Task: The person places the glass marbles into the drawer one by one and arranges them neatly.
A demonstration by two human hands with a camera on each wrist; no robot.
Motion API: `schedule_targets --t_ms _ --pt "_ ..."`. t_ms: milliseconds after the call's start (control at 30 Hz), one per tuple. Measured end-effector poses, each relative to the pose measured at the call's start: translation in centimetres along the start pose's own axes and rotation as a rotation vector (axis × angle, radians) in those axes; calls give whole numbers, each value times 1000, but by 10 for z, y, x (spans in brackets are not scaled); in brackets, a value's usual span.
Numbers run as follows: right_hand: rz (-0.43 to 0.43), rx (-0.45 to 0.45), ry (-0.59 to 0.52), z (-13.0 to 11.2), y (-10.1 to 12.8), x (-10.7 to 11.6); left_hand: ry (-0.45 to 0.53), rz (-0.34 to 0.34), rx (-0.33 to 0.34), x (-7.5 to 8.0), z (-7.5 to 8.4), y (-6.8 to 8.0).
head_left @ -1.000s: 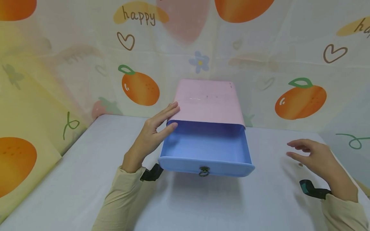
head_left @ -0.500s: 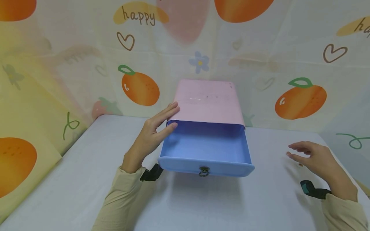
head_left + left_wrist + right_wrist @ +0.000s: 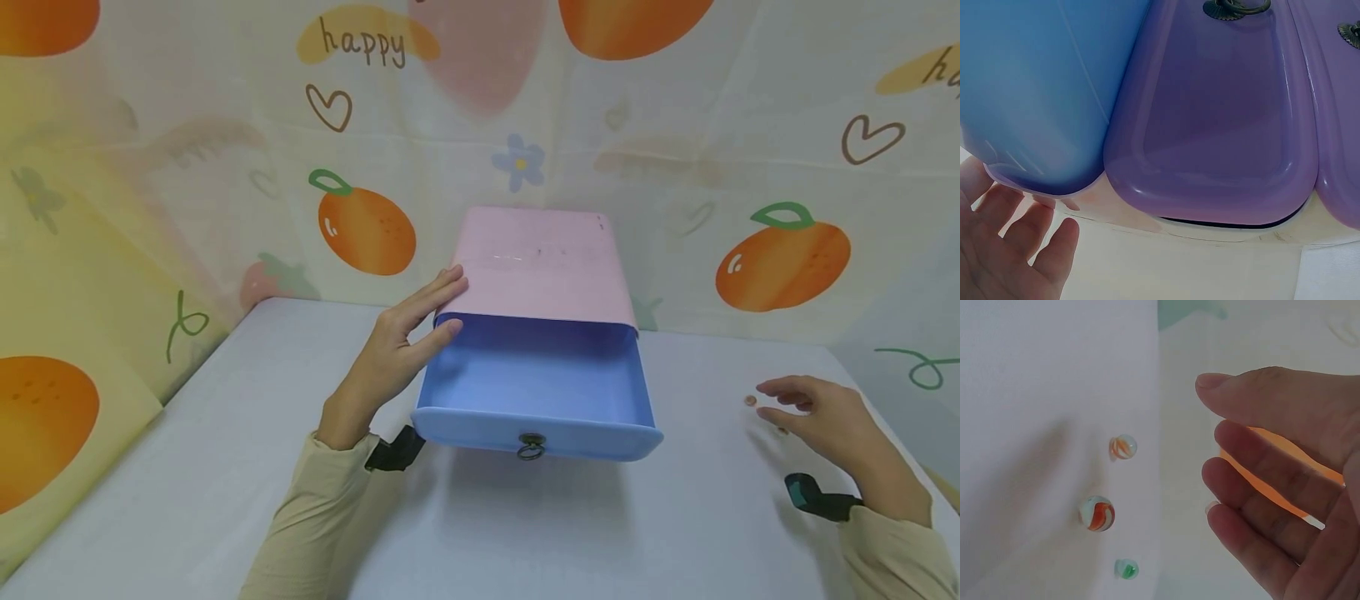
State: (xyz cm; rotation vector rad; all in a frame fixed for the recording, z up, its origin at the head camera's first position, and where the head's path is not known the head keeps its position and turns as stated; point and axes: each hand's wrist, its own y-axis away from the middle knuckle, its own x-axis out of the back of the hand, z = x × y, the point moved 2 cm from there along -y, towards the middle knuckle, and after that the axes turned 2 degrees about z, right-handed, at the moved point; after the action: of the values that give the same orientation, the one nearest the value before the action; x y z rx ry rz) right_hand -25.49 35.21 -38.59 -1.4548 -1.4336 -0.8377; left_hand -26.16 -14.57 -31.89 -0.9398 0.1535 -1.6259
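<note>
A pink drawer box (image 3: 543,262) stands at the back of the table, its blue drawer (image 3: 536,379) pulled out and bare inside, with a metal ring pull (image 3: 531,447) on its front. My left hand (image 3: 450,304) rests with straight fingers against the box's left side. The left wrist view shows that hand (image 3: 1016,250) below the blue drawer (image 3: 1035,81) and a purple drawer (image 3: 1216,125). My right hand (image 3: 795,404) hovers with relaxed fingers low over the table at the right, holding nothing. Beside that hand (image 3: 1260,462) lie three glass marbles: an orange-white one (image 3: 1123,447), an orange-red one (image 3: 1097,513) and a green one (image 3: 1126,569).
The white table (image 3: 225,467) is walled by a printed cloth backdrop (image 3: 225,167) at the back and both sides. One marble (image 3: 750,401) shows just left of my right fingertips. A second ring pull (image 3: 1350,31) shows at the left wrist view's edge.
My right hand has sunk and drifted slightly right, toward the table, uncovering a marble by its fingertips. The left hand and the drawer have not moved.
</note>
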Motion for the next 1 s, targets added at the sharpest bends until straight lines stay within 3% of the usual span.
schedule_targets --t_ms 467,800,1000 --pt "-49 -39 4 19 0 -6 0 -3 1 0 2 0" --pt "-157 -160 -8 30 -1 -8 -3 1 1 0 2 0" --pt "-195 -186 -3 35 -2 -10 -2 0 -1 0 2 -1"
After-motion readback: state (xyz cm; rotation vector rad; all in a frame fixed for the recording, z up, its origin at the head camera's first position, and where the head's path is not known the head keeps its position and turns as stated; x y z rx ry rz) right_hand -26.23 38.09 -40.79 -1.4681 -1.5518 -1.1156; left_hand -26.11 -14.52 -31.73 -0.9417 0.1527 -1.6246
